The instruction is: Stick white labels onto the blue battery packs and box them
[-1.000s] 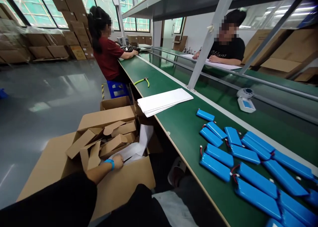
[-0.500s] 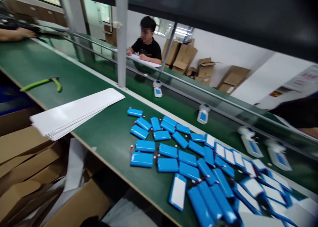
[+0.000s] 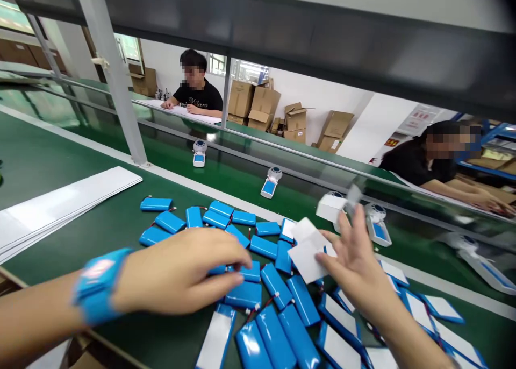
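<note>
Blue battery packs [image 3: 276, 286], several with white faces, lie spread over the green bench. My left hand [image 3: 181, 269], with a blue band [image 3: 100, 285] at its wrist, is above the packs at centre left; its thumb and fingertips are apart with nothing visible between them. White paper pieces [image 3: 308, 258] are pinched between the thumb and index finger of my right hand [image 3: 355, 256], over the packs; its other fingers spread upward. Another white piece [image 3: 331, 206] and a blurred pale one [image 3: 353, 196] show beyond those fingers.
Long white sheets [image 3: 80, 202] are stacked at left. White devices [image 3: 271, 183] with blue inserts stand on the green strip behind a pale rail. A grey post [image 3: 116, 78] rises at left. Two people [image 3: 199, 97] sit across, with cardboard boxes [image 3: 264, 108] behind.
Both my hands have come into view, the right one with white paper. The view has turned right, so the packs and white sheets appear further left; the green-handled pliers have nearly left the frame.
</note>
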The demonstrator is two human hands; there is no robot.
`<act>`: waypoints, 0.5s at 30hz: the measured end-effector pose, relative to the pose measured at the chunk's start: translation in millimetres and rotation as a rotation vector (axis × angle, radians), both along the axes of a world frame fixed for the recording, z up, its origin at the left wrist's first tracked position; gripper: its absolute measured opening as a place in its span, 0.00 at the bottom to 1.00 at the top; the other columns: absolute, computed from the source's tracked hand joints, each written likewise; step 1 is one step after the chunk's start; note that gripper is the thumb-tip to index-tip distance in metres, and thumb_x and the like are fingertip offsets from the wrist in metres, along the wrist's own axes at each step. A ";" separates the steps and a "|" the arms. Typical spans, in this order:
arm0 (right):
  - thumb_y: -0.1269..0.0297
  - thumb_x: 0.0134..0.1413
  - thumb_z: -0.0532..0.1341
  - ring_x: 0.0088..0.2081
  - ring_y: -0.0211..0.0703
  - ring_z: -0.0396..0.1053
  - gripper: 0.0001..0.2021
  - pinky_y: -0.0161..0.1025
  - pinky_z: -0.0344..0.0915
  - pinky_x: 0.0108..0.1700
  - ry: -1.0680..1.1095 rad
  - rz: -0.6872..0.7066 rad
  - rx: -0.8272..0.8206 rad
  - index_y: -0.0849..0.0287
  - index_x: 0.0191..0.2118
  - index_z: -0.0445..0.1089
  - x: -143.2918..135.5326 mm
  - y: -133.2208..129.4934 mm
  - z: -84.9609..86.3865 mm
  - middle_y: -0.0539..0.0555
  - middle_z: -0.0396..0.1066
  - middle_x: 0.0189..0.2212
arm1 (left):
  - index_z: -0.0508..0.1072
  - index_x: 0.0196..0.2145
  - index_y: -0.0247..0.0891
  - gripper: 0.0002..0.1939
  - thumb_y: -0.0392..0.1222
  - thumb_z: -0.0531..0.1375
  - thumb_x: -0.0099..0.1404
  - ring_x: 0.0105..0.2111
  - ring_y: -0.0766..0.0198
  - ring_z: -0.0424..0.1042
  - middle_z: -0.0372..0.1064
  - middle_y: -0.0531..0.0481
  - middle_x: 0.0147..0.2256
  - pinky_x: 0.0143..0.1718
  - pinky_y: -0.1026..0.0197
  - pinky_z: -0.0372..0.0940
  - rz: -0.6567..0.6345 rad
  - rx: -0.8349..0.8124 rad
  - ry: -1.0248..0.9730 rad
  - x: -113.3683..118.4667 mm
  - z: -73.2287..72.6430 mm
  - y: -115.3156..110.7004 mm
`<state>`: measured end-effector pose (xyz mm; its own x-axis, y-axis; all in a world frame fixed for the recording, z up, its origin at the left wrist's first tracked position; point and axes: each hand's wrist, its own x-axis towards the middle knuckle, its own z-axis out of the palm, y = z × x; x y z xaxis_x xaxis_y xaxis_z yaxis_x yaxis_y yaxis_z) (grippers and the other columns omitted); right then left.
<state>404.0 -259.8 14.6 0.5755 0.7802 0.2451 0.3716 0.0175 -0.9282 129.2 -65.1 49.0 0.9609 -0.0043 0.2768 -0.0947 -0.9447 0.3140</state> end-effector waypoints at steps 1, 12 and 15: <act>0.59 0.58 0.66 0.64 0.59 0.60 0.53 0.53 0.73 0.50 -0.068 0.091 -0.034 0.34 0.70 0.21 4.9 15.5 0.8 0.58 0.23 0.73 | 0.74 0.43 0.42 0.09 0.42 0.55 0.72 0.36 0.61 0.74 0.75 0.51 0.37 0.38 0.62 0.68 -0.017 0.090 0.004 27.5 0.9 -0.2; 0.64 0.61 0.60 0.63 0.54 0.60 0.50 0.45 0.75 0.45 -0.087 0.164 -0.013 0.33 0.69 0.16 11.1 56.6 -16.1 0.56 0.23 0.73 | 0.77 0.38 0.39 0.07 0.40 0.58 0.69 0.34 0.62 0.74 0.76 0.51 0.34 0.35 0.62 0.64 0.029 -0.145 -0.101 100.7 -53.4 27.5; 0.66 0.59 0.61 0.64 0.58 0.60 0.50 0.42 0.76 0.39 -0.186 0.276 -0.165 0.36 0.70 0.20 20.8 56.5 -12.7 0.57 0.29 0.73 | 0.76 0.32 0.38 0.09 0.41 0.58 0.68 0.28 0.62 0.71 0.72 0.51 0.27 0.28 0.61 0.60 -0.042 -0.072 -0.114 100.8 -56.0 25.9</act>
<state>424.7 -203.2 1.9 0.2956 0.9375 0.1834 0.5367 -0.0042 -0.8437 230.1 -39.2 -7.0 0.9225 -0.0204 0.3854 -0.1729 -0.9146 0.3655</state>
